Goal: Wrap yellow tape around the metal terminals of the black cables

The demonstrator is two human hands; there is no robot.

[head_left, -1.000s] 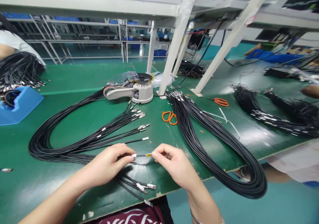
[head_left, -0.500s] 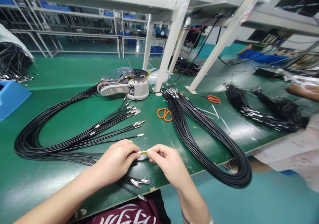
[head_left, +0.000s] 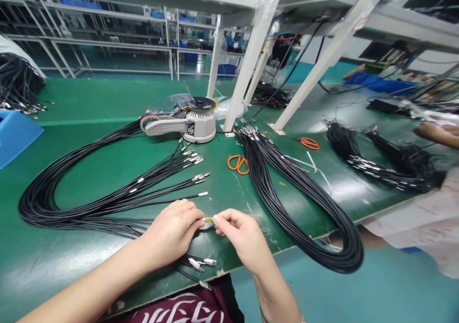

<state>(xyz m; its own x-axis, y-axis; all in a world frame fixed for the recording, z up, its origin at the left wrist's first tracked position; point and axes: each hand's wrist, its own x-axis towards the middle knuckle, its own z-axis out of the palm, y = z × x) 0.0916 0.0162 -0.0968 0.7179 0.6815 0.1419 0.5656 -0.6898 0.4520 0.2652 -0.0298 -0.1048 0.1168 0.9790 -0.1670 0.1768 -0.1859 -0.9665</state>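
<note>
Near the front edge of the bench, my left hand [head_left: 175, 227] pinches the metal connector of a black cable, most of it hidden by the fingers. Close against it on the right, my right hand [head_left: 241, 234] is closed in a pinch on a small piece of yellow tape [head_left: 209, 220] at the connector's end. To the left lies a big looped bundle of black cables [head_left: 39, 189], its silver ends fanned toward my hands. Several more cable ends [head_left: 197, 264] stick out below my left wrist.
A grey tape dispenser [head_left: 201, 128] stands behind the loop. Orange-handled scissors [head_left: 238, 164] lie beside a second cable bundle [head_left: 344, 232], which overhangs the front edge. White posts [head_left: 247, 60] rise from the bench. At right are another person's hand [head_left: 435, 134] and more cables [head_left: 373, 167].
The view has shifted slightly. Both hands keep their pinch at the connector, with the yellow piece still between them.
</note>
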